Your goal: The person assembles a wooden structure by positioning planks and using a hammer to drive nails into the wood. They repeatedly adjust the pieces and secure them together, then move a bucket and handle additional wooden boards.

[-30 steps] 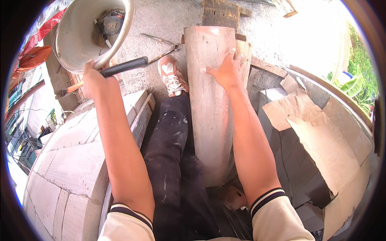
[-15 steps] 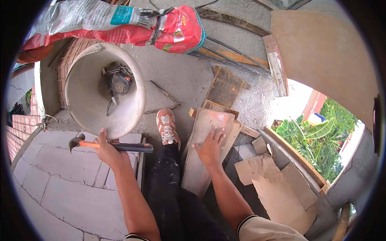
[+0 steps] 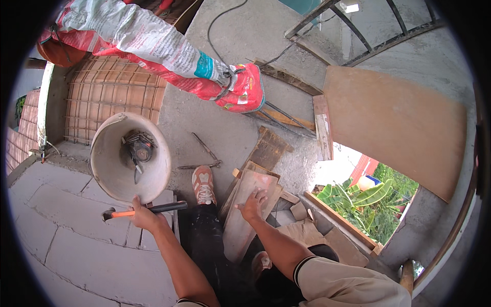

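My left hand [image 3: 144, 216] is closed around a claw hammer [image 3: 171, 206] with an orange and black handle. The hammer lies crosswise over the grey blocks, its head pointing left. Just beyond this hand is a round, whitish bucket [image 3: 110, 176] holding a tape measure [image 3: 141, 152], several nails [image 3: 139, 137] and a cord. On a pale wooden board [image 3: 240, 225], which leans lengthwise over other wood pieces, rests my right hand [image 3: 251, 206] with its fingers apart. My shoe [image 3: 203, 184] stands between bucket and board.
Pale block masonry [image 3: 97, 250] spreads at left. Ahead lie a red and white sack [image 3: 153, 48], a rebar grid [image 3: 112, 87] and a bent stick [image 3: 205, 148]. To the right are cardboard [image 3: 337, 243], a plywood sheet [image 3: 394, 123] and an opening with plants [image 3: 358, 197].
The view has shifted, showing more of the floor ahead and a second shoe at the board's side. My left hand keeps the hammer; my right hand stays on the board, its fingers more bent.
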`<state>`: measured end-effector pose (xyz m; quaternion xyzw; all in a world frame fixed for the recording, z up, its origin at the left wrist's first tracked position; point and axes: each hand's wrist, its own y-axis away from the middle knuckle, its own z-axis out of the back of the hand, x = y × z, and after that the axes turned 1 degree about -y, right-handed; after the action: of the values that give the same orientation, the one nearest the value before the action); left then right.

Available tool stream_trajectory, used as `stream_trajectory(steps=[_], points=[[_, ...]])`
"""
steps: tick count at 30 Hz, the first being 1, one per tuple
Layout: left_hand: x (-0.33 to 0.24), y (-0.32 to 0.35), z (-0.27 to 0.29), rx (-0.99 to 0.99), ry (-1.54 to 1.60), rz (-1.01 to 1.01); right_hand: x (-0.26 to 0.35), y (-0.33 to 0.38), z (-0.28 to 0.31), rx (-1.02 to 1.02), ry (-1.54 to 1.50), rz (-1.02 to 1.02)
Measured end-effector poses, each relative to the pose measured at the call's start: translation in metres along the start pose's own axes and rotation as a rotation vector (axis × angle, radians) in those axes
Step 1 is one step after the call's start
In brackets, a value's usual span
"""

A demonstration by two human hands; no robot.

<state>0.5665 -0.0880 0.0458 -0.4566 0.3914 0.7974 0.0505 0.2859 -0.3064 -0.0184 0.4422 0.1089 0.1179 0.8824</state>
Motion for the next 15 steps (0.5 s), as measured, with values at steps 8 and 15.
stream_trajectory(steps=[8, 15], points=[[0.001, -0.028, 0.002, -0.071, 0.075, 0.011, 0.001, -0.009, 0.005, 0.078, 0.138, 0.015], [-0.016, -0.03, -0.003, -0.135, 0.07, 0.011, -0.025, -0.039, 0.023, 0.246, 0.25, 0.135]])
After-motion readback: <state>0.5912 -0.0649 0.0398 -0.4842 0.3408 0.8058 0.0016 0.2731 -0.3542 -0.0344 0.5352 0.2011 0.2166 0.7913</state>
